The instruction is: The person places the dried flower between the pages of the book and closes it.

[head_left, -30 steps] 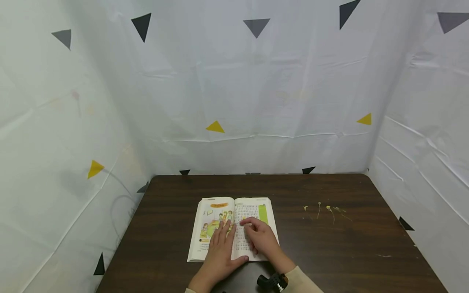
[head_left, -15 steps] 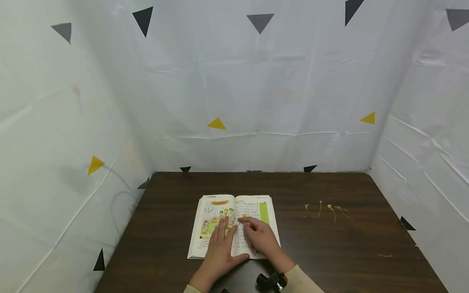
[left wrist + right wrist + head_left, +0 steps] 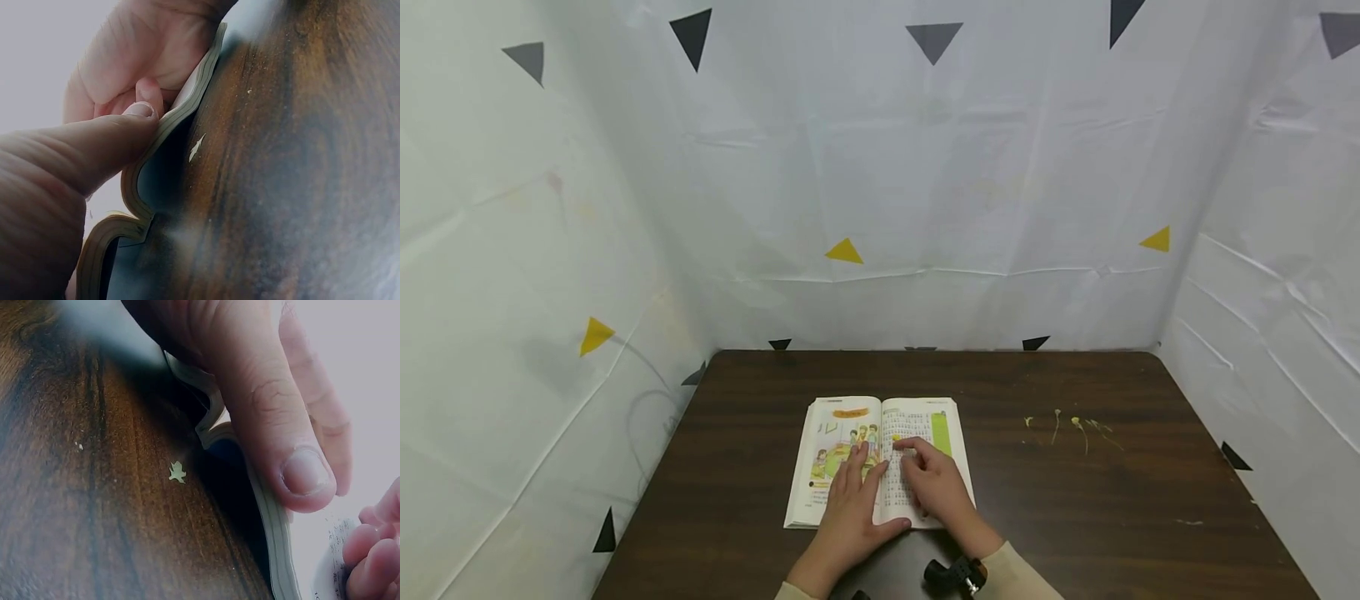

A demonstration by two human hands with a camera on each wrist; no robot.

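Observation:
An open book (image 3: 955, 492) lies near the front of the table, pictures on its left page and text on its right. My left hand (image 3: 850, 508) rests across the left page, fingers spread. Its thumb (image 3: 106, 144) lies along the book's near edge. My right hand (image 3: 936, 483) is over the right page, index finger stretched towards the spine, other fingers bent. Right at that fingertip is a tiny yellow flower (image 3: 896, 437) on the page. In the right wrist view the bent right fingers (image 3: 375, 559) show at the lower right, by the print.
Several small yellow flowers (image 3: 1077, 422) with thin stems lie right of the book on the dark wooden table (image 3: 1075, 517). A pale leaf-shaped scrap (image 3: 177, 472) is near the book's front edge. White sheeting (image 3: 880, 167) with triangles walls in the table.
The right index finger shifts slightly on the page, and the yellow flower moves a little left. The left hand stays where it was. The head view tilts slightly down.

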